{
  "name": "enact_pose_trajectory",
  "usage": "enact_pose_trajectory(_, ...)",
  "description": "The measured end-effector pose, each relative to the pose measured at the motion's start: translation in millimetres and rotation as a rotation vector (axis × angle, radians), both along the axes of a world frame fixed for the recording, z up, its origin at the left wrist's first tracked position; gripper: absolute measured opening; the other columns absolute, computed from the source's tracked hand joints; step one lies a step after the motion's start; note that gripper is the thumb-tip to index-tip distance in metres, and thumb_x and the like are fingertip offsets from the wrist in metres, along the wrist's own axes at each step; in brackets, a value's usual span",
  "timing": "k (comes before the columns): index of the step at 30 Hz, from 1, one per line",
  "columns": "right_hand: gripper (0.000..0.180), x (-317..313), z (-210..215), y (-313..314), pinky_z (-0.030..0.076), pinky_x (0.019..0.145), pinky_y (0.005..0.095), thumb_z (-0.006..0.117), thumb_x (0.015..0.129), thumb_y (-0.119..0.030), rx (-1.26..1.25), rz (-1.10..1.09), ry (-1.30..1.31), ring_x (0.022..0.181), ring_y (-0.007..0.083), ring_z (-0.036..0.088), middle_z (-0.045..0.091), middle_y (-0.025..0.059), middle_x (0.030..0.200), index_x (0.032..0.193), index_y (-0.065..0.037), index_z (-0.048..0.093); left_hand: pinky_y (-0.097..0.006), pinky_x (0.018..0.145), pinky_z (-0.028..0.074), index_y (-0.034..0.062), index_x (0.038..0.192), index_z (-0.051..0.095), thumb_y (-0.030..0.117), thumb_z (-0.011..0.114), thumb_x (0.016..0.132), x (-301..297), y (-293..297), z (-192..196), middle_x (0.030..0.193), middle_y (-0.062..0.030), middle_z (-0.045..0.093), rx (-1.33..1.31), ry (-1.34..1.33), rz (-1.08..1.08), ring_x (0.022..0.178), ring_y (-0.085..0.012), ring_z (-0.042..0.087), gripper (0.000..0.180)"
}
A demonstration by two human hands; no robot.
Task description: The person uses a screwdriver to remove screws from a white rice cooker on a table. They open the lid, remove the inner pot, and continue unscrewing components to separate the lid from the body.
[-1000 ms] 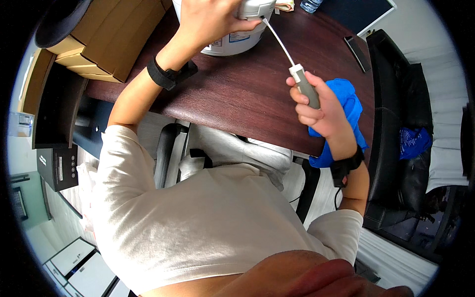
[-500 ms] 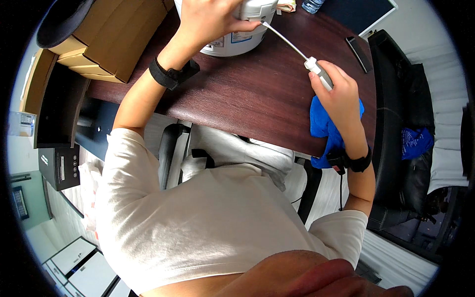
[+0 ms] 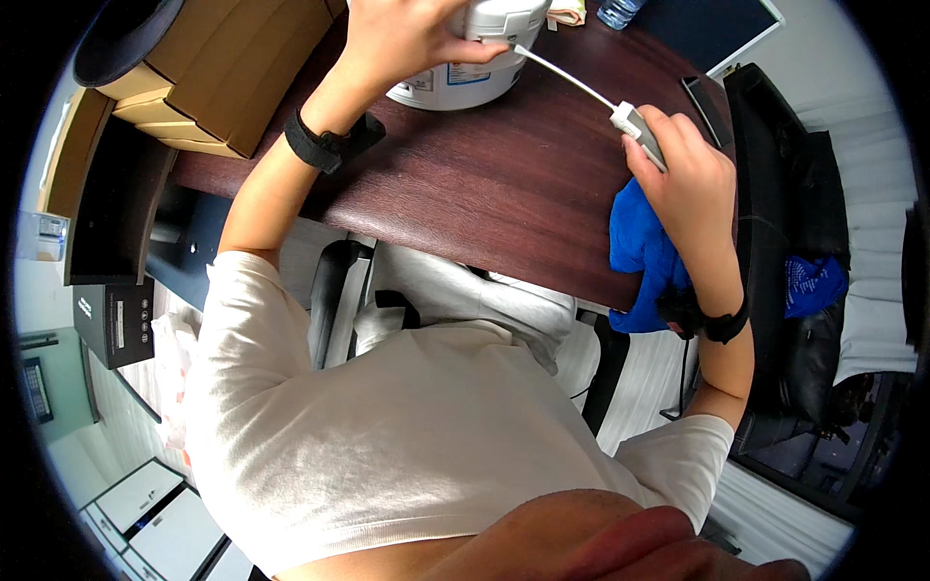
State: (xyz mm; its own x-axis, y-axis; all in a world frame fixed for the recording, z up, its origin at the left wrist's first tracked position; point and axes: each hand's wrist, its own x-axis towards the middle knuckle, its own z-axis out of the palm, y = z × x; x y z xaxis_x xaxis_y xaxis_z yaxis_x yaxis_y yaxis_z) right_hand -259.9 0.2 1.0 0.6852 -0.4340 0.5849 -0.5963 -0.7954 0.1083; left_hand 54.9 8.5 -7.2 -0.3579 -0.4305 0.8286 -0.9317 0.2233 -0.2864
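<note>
A white lidded tub (image 3: pixel 465 92) stands at the far edge of view on the dark wooden table, its top partly cut off. My left hand (image 3: pixel 402 44) grips the tub at its rim, the thumb stretched along the side below the lid; its other fingertips are hidden or cut off. My right hand (image 3: pixel 683 169) is wrapped round the grey and white handle of a flat-blade screwdriver (image 3: pixel 572 80). The shaft points up and left, with its flat tip beside the tub's rim, close to my left thumb. Whether the tip touches the tub I cannot tell.
A blue cloth (image 3: pixel 635 232) hangs over the table's (image 3: pixel 465 194) near right edge, beside my right forearm. Cardboard boxes (image 3: pixel 232 73) stand at the left. A phone (image 3: pixel 704 109) lies at the right edge, and a clear bottle (image 3: pixel 618 12) stands at the back. A black sofa (image 3: pixel 775 223) is beyond.
My right hand has moved right and slightly nearer, swinging the screwdriver's handle outward. Its tip has shifted only a little. My left hand stays at the tub's rim.
</note>
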Motion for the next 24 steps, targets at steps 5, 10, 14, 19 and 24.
enact_pose_trajectory(5,0.031,2,11,6,0.051,0.055,0.0318,0.074,0.083,-0.023,-0.073,-0.050,0.093,0.064,0.0217,0.065,0.058,0.0063,0.082,0.110,-0.010,0.065,-0.042,0.086,0.049,0.0190,0.133,0.059,0.067,0.072,0.065,-1,-1,-1,0.134,-0.0200,0.057,-0.020,0.003,0.007,0.095,-0.0278,0.066,0.085)
enact_pose_trajectory(10,0.031,2,16,5,0.051,0.054,0.0314,0.074,0.083,-0.023,-0.062,-0.020,0.102,0.061,0.0219,0.064,0.057,0.0065,0.082,0.110,-0.010,0.065,-0.042,0.086,0.048,0.0190,0.133,0.059,0.067,0.072,0.065,-1,0,0,0.133,-0.0199,0.057,-0.005,0.009,0.004,0.095,-0.0281,0.065,0.084)
enact_pose_trajectory(14,0.030,2,20,5,0.050,0.053,0.0314,0.074,0.083,-0.022,-0.061,0.003,0.105,0.060,0.0227,0.064,0.057,0.0070,0.081,0.109,-0.009,0.065,-0.042,0.086,0.048,0.0189,0.133,0.059,0.067,0.072,0.065,-1,1,2,0.133,-0.0200,0.057,0.008,-0.002,-0.002,0.095,-0.0286,0.065,0.084)
enact_pose_trajectory(19,0.026,10,33,15,0.050,0.052,0.0317,0.073,0.083,-0.021,-0.068,-0.028,0.144,0.060,0.0241,0.064,0.057,0.0076,0.080,0.104,-0.008,0.064,-0.043,0.086,0.048,0.0186,0.133,0.059,0.066,0.072,0.065,0,1,2,0.133,-0.0206,0.057,0.018,-0.014,0.001,0.095,-0.0288,0.065,0.084)
enact_pose_trajectory(24,0.025,17,44,22,0.051,0.053,0.0334,0.072,0.084,-0.022,-0.077,-0.027,0.173,0.061,0.0267,0.064,0.060,0.0092,0.080,0.103,-0.007,0.064,-0.043,0.086,0.048,0.0181,0.134,0.059,0.065,0.072,0.065,1,0,1,0.133,-0.0216,0.057,0.019,-0.007,-0.002,0.094,-0.0292,0.065,0.084)
